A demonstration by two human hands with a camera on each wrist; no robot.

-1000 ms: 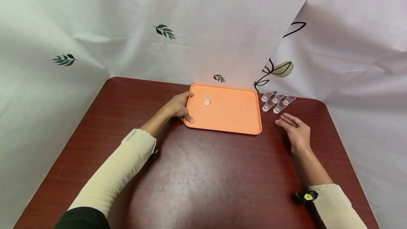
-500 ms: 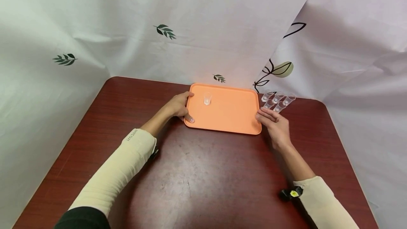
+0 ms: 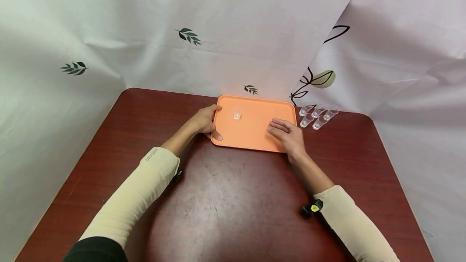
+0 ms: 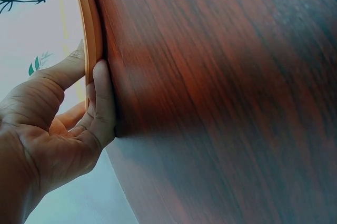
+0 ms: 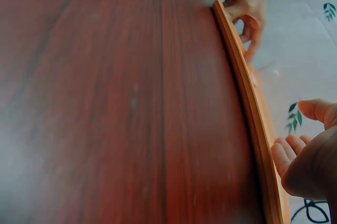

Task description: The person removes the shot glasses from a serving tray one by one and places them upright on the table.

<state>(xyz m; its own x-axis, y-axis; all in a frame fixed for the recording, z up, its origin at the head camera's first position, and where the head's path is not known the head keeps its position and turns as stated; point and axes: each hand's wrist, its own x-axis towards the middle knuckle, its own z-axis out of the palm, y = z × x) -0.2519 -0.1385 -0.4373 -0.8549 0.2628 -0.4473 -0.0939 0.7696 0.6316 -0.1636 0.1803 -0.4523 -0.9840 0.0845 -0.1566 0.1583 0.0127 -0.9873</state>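
Observation:
An orange tray (image 3: 255, 136) lies at the far middle of the dark red table (image 3: 225, 197). My left hand (image 3: 206, 122) grips its left edge, thumb on the rim; the left wrist view shows the same hand (image 4: 68, 124) with thumb and fingers pinching the tray's edge (image 4: 90, 34). My right hand (image 3: 287, 134) is over the tray's right front part with its fingers straight, holding nothing. A small clear cup (image 3: 237, 113) stands upright on the tray near its back left. In the right wrist view the right hand (image 5: 308, 163) hovers by the tray's rim (image 5: 245, 98).
Several small clear cups (image 3: 316, 116) stand in a cluster on the table just right of the tray. White cloth with leaf prints (image 3: 189, 35) hangs behind and beside the table. Black wrist bands (image 3: 311, 208) sit at my cuffs.
My right hand has moved left from the table near the cluster of cups to over the tray's right part. The left hand, the tray and the cups have stayed put.

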